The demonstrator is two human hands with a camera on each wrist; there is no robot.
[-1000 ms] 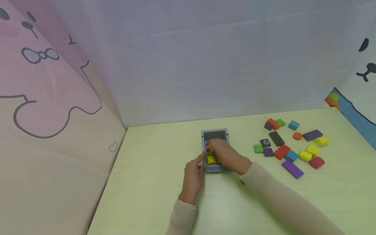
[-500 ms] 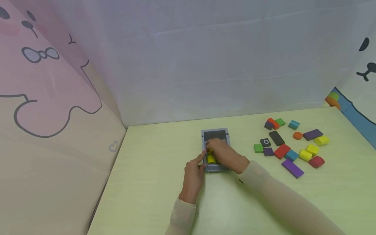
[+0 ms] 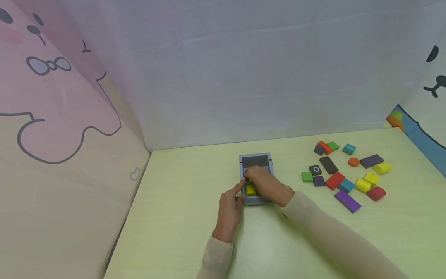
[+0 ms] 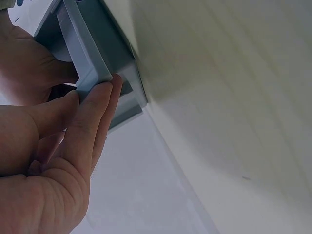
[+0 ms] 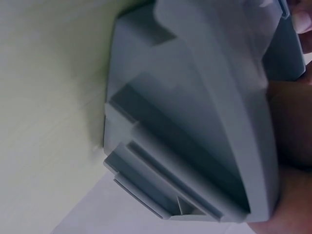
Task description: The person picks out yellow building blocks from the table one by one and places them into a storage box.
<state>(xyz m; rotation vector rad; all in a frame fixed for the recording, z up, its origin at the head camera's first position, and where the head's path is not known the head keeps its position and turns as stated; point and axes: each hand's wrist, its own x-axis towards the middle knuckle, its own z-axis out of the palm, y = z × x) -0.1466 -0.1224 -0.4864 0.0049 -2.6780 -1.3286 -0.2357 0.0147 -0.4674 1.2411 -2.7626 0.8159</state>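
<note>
A small grey plastic box (image 3: 255, 160) with an open top stands near the middle of the table. My left hand (image 3: 229, 213) pinches its near left rim; in the left wrist view, the thumb and fingers (image 4: 102, 97) lie on either side of that grey edge. My right hand (image 3: 267, 185) reaches down into the box from the right, its fingertips bent inward. At least one yellow block (image 3: 250, 189) lies inside, partly covered by this hand. I cannot tell whether the right fingers hold a piece. Seen from the right wrist, the box's grey side wall (image 5: 195, 102) hides the fingertips.
Loose coloured blocks are scattered on the right of the table (image 3: 181, 217), among them a purple bar (image 3: 347, 200), a red block (image 3: 335, 180) and a yellow cylinder (image 3: 363, 185). A pale cloth backdrop (image 3: 223, 85) hangs behind the table's far edge.
My right hand has shifted very slightly left within the box and covers more of the yellow inside. The left hand keeps its pinch on the rim, and the loose blocks stay put.
</note>
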